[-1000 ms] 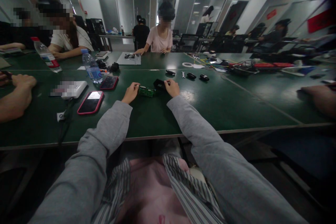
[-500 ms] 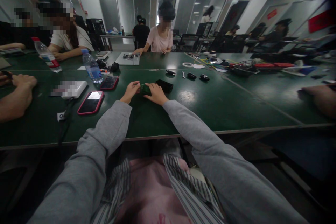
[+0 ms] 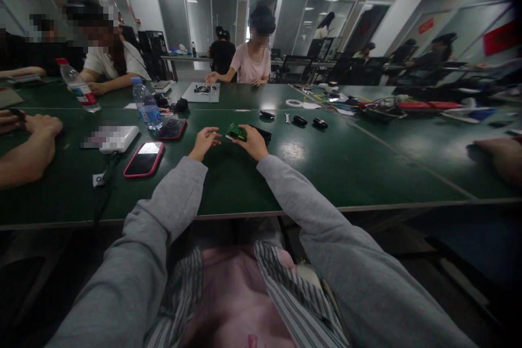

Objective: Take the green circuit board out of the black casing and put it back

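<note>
My right hand [image 3: 253, 143] grips a small green circuit board [image 3: 236, 131] and holds it tilted just above the green table [image 3: 326, 168]. A flat black case [image 3: 263, 134] lies right behind that hand. My left hand [image 3: 204, 141] hovers just left of the board with its fingers loosely spread and nothing in them. Both my arms wear grey sleeves.
A red-cased phone [image 3: 143, 159], a second phone [image 3: 172, 129], a white box [image 3: 116, 138] and a water bottle [image 3: 145, 103] lie to the left. Small black parts [image 3: 299, 119] and tangled cables [image 3: 375, 106] are further back right. Other people sit around the table.
My right hand left the black case, came over to the circuit board and lifted it off the table. My left hand let go of the board and opened.
</note>
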